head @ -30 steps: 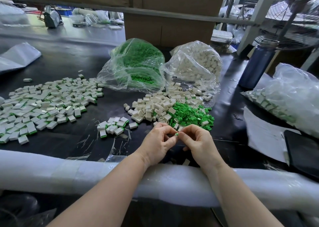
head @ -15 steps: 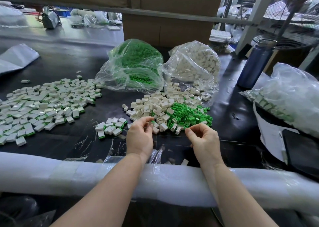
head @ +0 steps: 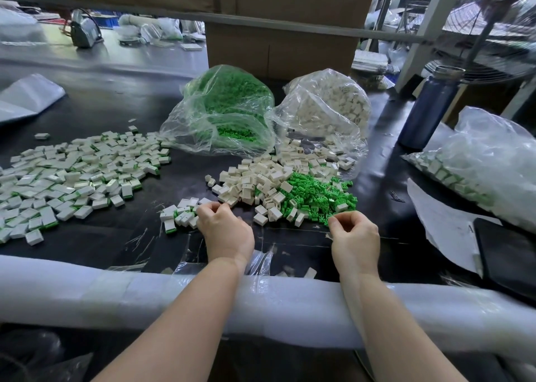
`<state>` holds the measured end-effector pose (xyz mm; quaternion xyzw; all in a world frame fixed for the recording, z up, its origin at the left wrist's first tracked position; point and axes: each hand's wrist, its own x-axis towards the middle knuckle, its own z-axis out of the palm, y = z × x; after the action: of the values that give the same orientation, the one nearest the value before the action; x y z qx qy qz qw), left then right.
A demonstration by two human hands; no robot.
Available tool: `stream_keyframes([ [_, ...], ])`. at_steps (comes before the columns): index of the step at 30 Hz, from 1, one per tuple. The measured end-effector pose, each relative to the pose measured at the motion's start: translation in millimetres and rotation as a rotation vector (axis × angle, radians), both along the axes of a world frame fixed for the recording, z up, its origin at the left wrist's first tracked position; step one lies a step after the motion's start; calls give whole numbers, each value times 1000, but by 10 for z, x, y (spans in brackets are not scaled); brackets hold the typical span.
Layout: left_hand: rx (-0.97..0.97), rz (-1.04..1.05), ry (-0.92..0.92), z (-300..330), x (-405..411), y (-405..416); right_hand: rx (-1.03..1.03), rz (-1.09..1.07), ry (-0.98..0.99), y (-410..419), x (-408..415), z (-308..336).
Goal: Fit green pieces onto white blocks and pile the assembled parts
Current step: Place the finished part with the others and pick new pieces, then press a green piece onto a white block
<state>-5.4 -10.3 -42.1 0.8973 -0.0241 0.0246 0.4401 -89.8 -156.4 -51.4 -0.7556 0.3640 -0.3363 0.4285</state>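
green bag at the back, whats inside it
The clear bag is full of loose green pieces, visible through the plastic. Those deep in the heap are covered by the outer ones, and crumpled folds blur some.

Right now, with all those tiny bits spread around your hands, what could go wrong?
1. The green pieces lie mixed with white blocks, so the right hand might pick up the wrong one.
2. The left hand touches the small pile; a nudge might scatter it.
3. A stray block sits by the table's padded edge; an arm might knock it off.
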Motion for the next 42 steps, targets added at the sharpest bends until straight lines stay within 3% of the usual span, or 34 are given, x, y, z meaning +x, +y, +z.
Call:
stream_keyframes([
  [6, 181, 11, -81, 5, -21, 7, -66, 6, 165, -7, 27, -16],
  [14, 358, -218, -225, -45, -65, -40, -216, 87, 420, 66, 28, 11],
  [22, 291, -241, -217, -79, -49, -45, -162, 58, 339, 70, 5, 37],
  [29, 327, -270, -208, -80, -48, -41, -213, 62, 431, 79, 24, 25],
  [35, 160, -369, -187, -52, -72, -43, -205, 63, 307, 80, 14, 43],
  [42, -135, -582, -104, -27, -88, -49, -51, 302, -60, 119, -34, 91],
])
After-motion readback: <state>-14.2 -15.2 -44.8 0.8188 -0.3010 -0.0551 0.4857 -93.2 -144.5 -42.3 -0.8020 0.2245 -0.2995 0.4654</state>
